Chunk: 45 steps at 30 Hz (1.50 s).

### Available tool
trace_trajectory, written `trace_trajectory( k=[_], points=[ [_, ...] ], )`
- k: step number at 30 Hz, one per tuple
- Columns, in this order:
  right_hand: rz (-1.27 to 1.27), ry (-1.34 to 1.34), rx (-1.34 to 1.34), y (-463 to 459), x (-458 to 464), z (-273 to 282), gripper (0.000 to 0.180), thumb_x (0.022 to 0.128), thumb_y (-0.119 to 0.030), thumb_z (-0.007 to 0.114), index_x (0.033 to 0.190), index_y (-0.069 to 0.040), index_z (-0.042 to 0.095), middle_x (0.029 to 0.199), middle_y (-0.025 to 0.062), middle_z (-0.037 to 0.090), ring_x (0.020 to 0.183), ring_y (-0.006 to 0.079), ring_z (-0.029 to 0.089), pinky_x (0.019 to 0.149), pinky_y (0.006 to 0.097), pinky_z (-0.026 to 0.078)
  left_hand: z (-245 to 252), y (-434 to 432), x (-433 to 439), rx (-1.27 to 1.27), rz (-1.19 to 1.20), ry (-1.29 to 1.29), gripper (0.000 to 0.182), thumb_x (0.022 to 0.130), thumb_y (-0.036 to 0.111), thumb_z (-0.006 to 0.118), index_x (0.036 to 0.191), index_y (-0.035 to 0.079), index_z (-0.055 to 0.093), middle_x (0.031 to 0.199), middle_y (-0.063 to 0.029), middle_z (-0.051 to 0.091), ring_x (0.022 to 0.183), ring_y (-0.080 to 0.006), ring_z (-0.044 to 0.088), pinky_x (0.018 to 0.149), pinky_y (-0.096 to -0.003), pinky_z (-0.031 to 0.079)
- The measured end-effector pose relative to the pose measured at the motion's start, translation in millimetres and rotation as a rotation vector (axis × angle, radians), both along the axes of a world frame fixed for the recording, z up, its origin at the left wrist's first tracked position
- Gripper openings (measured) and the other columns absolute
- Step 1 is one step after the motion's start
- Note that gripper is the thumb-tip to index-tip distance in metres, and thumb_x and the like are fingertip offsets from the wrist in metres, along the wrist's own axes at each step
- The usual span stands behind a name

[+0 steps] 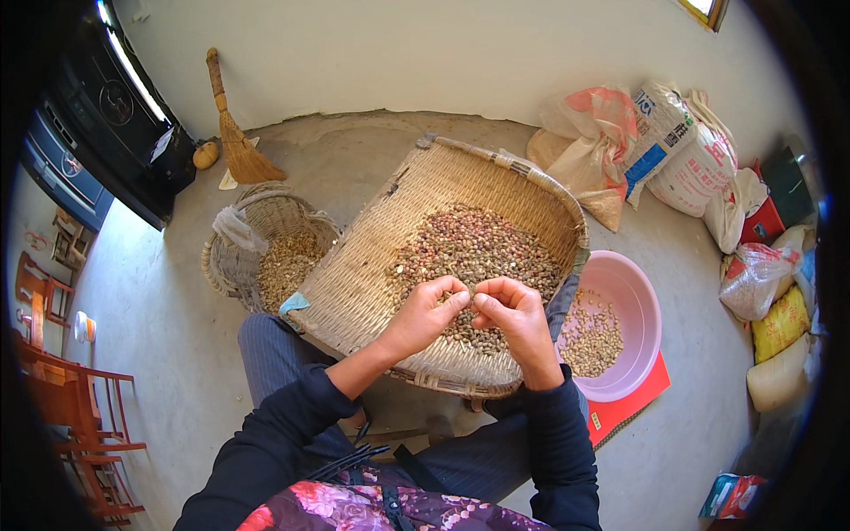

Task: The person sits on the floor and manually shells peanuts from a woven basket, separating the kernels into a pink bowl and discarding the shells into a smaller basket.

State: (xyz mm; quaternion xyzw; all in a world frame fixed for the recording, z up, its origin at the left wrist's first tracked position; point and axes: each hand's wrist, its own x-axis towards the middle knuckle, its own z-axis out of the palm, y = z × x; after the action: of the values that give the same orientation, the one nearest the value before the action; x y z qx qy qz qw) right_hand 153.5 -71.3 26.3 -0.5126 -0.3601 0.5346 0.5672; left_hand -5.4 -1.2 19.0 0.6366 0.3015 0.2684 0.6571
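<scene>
My left hand (pixel 425 315) and my right hand (pixel 521 315) meet fingertip to fingertip, pinching a small pod (pixel 472 291) that is mostly hidden by the fingers. Below them is a heap of peanut-like pods and kernels (pixel 478 242), brown and reddish, in a woven winnowing basket (pixel 372 252). This basket lies across my knees. Right of it, a pink plastic basin (pixel 644 312) holds pale kernels or small pods (pixel 591 348). On the left stands a round wicker basket (pixel 275 211) with broken shells (pixel 285 269) inside and a whitish cloth or bag (pixel 239 231) on its rim.
A red folder or book (pixel 627 408) lies partly under the basin. Several filled sacks (pixel 697 169) line the right wall. A straw broom (pixel 242 146) leans on the far wall beside a small pumpkin (pixel 206 155). Wooden chairs (pixel 86 398) stand at left, near a dark door (pixel 113 99).
</scene>
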Motion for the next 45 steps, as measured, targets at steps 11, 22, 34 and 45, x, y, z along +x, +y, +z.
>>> trace_trajectory(
  k=[11, 22, 34, 45],
  points=[
    [0.056, 0.06, -0.026, -0.6, 2.0, 5.1, 0.016, 0.088, -0.011, 0.066, 0.096, 0.002, 0.062, 0.081, 0.0051, 0.065, 0.063, 0.0088, 0.061, 0.058, 0.0212, 0.051, -3.3, 7.4, -7.9, -0.476, -0.134, -0.139, 0.015, 0.096, 0.02, 0.056, 0.094, 0.005, 0.057, 0.066, 0.0023, 0.048, 0.048, -0.0025, 0.036, 0.041, -0.0189, 0.026],
    [0.051, 0.153, -0.099, -0.7, 4.6, 6.7, 0.014, 0.086, -0.012, 0.066, 0.091, 0.0, 0.061, 0.076, 0.0058, 0.064, 0.058, 0.0097, 0.06, 0.054, 0.0209, 0.05, 7.5, -0.2, -2.2, 0.376, 0.022, 0.051, 0.017, 0.09, 0.013, 0.059, 0.086, -0.003, 0.06, 0.078, -0.0123, 0.06, 0.072, -0.0209, 0.059, 0.066, -0.033, 0.046],
    [0.014, 0.16, -0.151, 0.7, 3.2, -1.6, 0.011, 0.081, -0.01, 0.061, 0.085, -0.001, 0.057, 0.07, 0.0057, 0.062, 0.051, 0.0103, 0.058, 0.046, 0.0212, 0.046, 2.9, -10.6, 5.1, 0.506, 0.086, 0.067, 0.012, 0.089, 0.009, 0.059, 0.084, -0.002, 0.059, 0.075, -0.0114, 0.059, 0.069, -0.0201, 0.057, 0.063, -0.0316, 0.044],
    [-0.047, 0.284, -0.177, 0.3, 3.9, -7.9, 0.007, 0.08, -0.008, 0.058, 0.08, -0.001, 0.056, 0.066, 0.0059, 0.059, 0.046, 0.0093, 0.051, 0.044, 0.0223, 0.044, 1.8, -15.1, 13.9, 0.738, 0.12, 0.122, 0.013, 0.087, 0.008, 0.057, 0.08, -0.003, 0.055, 0.075, -0.0181, 0.057, 0.07, -0.0354, 0.058, 0.06, -0.0405, 0.044]
  ],
)
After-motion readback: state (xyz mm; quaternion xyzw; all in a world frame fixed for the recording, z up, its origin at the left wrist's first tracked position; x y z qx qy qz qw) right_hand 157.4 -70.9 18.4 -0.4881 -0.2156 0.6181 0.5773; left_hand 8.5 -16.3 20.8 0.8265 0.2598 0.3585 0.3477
